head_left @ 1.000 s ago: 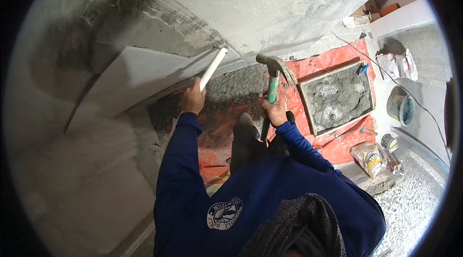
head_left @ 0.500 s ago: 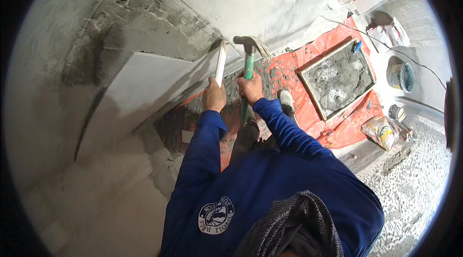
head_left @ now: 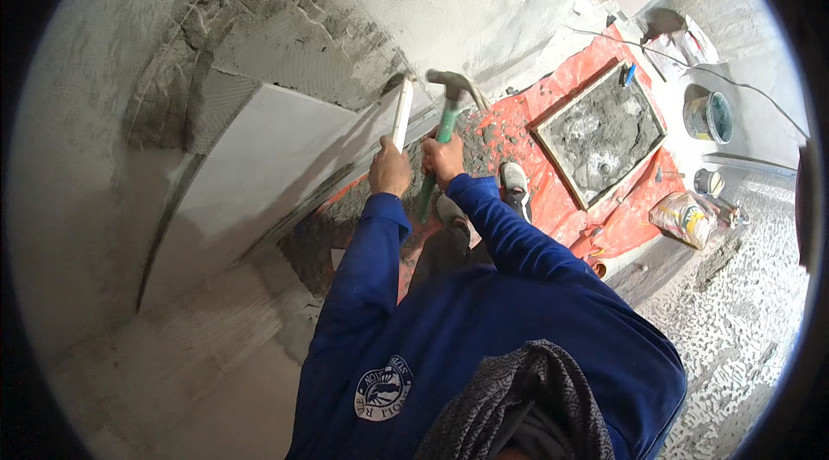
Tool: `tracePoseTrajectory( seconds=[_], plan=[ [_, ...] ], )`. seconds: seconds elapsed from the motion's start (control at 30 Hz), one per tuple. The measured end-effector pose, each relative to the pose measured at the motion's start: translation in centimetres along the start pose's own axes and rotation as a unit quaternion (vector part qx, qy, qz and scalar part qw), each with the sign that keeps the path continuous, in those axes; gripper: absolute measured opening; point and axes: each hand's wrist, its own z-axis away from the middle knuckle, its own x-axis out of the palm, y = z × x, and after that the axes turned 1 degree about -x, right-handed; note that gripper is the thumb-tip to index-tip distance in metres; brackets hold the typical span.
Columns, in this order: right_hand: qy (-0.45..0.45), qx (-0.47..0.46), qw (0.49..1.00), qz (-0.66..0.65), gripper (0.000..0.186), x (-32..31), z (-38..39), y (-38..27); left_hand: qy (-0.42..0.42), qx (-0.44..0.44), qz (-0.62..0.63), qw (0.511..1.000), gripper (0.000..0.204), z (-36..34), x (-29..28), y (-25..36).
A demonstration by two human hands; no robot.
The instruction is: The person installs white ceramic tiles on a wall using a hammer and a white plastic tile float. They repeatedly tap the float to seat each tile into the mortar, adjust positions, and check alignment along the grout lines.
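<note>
My left hand (head_left: 390,168) is closed around a long, narrow white bar (head_left: 402,113). The bar's far end reaches the wall close to the corner of the upper light tiles (head_left: 281,125). Beside it, my right hand (head_left: 444,160) grips a claw hammer (head_left: 448,122) by its green handle, some way below the head. The hammer head is just right of the bar's far end, with a small gap showing between them. Rough grey mortar (head_left: 285,50) with comb marks covers the wall above the tiles.
A red sheet (head_left: 516,145) strewn with mortar crumbs lies under my feet. On it, to the right, sits a wood-framed tray (head_left: 580,192) of grey mortar. Farther right are a bucket (head_left: 710,117), an opened bag (head_left: 682,217), white sacks (head_left: 685,47) and a cable (head_left: 734,82).
The hammer leans slightly more, its head tipped to the right. My grip on both the bar and the hammer is unchanged. The whole view has shifted a little.
</note>
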Motion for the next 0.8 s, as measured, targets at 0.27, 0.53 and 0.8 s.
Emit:
tracePoseTrajectory(
  seconds=[0.27,0.53,0.8],
  plan=[
    [0.037,-0.012,0.999,0.015,0.011,-4.4,2.8,1.6,0.052,0.13,-0.073,0.987,0.033,0.8,-1.5,-3.4],
    [0.12,-0.012,0.993,0.016,0.008,-8.9,7.2,7.0,0.032,0.16,-0.13,0.978,0.029,-4.3,0.4,-5.9],
    [0.186,0.001,0.982,-0.002,0.007,-11.8,11.0,7.9,0.049,0.171,-0.218,0.96,0.033,-4.6,-3.7,-12.7]
  ],
)
